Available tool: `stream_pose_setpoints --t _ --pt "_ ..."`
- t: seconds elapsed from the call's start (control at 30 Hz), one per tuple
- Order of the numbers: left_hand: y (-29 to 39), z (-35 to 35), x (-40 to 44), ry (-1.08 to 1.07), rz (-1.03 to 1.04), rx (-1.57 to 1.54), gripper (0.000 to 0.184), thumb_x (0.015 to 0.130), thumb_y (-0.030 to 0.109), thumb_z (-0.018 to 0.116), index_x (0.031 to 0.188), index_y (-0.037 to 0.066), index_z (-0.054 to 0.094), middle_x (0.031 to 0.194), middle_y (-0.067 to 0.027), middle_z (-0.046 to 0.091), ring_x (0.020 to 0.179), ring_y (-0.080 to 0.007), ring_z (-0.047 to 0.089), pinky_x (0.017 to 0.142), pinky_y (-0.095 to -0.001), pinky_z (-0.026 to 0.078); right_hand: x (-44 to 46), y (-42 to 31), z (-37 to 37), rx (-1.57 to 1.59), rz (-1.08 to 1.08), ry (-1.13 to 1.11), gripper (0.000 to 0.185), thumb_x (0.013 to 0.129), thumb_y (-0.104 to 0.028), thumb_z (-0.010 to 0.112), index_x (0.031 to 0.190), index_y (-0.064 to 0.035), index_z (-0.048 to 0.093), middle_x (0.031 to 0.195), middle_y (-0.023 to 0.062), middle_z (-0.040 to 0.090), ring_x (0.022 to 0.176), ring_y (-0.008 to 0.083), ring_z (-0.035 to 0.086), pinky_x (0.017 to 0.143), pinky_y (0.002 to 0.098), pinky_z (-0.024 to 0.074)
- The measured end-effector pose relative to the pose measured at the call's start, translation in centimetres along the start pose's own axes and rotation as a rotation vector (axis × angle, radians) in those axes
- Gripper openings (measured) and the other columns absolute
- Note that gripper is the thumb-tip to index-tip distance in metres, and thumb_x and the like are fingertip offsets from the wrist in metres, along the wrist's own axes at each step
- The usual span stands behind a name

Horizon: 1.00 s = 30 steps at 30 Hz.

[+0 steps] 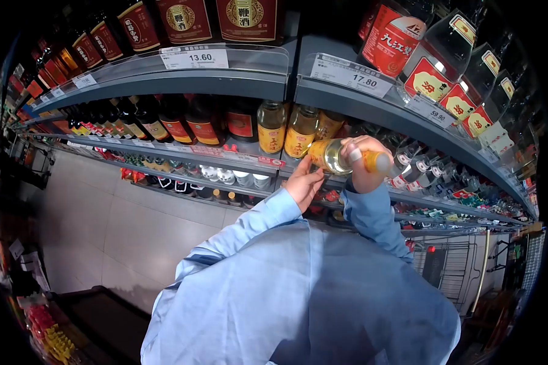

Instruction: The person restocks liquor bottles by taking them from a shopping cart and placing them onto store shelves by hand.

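A clear glass bottle point(332, 156) with a yellow label and yellow cap lies tilted nearly sideways in front of the middle shelf. My right hand point(365, 161) is wrapped round its neck end, below the cap. At the bottle's base, my left hand point(306, 184) touches the bottle with its fingertips, fingers bent together. Just behind stand two upright bottles with matching yellow labels, one at the left point(271, 126) and one beside it point(301, 131). A dark bottle with a red label point(242, 121) stands left of them.
Above, an upper shelf edge point(249, 68) carries price tags and boxed bottles. Large clear bottles point(435, 61) stand at the upper right. Lower shelves hold white-capped items point(225, 176). A metal shopping cart point(447, 261) is at the lower right, and tiled floor point(134, 225) lies left.
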<state>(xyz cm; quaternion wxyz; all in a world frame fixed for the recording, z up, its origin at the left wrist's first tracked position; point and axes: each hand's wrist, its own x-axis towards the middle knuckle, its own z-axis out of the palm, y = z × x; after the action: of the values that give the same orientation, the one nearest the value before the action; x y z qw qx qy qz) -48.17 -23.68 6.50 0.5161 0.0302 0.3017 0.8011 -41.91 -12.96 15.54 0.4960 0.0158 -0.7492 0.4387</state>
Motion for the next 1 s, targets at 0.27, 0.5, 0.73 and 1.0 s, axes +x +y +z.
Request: stream_pose_setpoints --t 0.27,0.5,0.73,1.0 --pt "0.0 -2.2 1.9 -0.114 -0.052 -0.003 0.058 0.079 -0.007 0.043 0.132 0.002 0.021 0.126 -0.0013 0.033 0.109 -0.0124 0.041 0.093 -0.0233 0.035 -0.3 1.7 1.0 -0.074 0.246 0.014 0.013 0.074 0.001 0.058 0.062 0.0012 0.053 0.058 0.0072 0.054 0.056 0.0137 0.054 0.06 0.0279 0.0458" --pt "0.2 -3.1 2.2 -0.102 -0.111 -0.011 0.059 0.078 -0.008 0.043 0.132 0.004 0.021 0.124 -0.0019 0.037 0.108 -0.0114 0.042 0.091 -0.0224 0.036 0.6 3.4 2.1 0.088 0.411 0.128 0.004 0.074 0.001 0.058 0.072 0.0024 0.055 0.061 0.0059 0.056 0.056 0.0125 0.055 0.055 0.0244 0.0449" --pt "0.5 -3.7 2.5 -0.136 -0.118 -0.043 0.06 0.078 -0.008 0.043 0.133 0.005 0.021 0.123 -0.003 0.039 0.104 -0.0113 0.045 0.088 -0.0226 0.038 1.0 7.3 2.2 0.195 0.305 0.144 0.023 0.073 0.005 0.054 0.096 0.0031 0.052 0.086 0.0099 0.057 0.07 0.0162 0.057 0.06 0.0272 0.047" --pt "0.3 -4.1 3.2 -0.103 -0.119 -0.009 0.064 0.079 -0.006 0.044 0.135 0.004 0.014 0.134 -0.0061 0.029 0.11 -0.0153 0.043 0.089 -0.0241 0.039 3.9 11.0 1.1 -0.246 0.343 -0.006 0.034 0.077 -0.014 0.061 0.106 0.0012 0.051 0.103 0.0118 0.055 0.091 0.021 0.055 0.077 0.031 0.045"
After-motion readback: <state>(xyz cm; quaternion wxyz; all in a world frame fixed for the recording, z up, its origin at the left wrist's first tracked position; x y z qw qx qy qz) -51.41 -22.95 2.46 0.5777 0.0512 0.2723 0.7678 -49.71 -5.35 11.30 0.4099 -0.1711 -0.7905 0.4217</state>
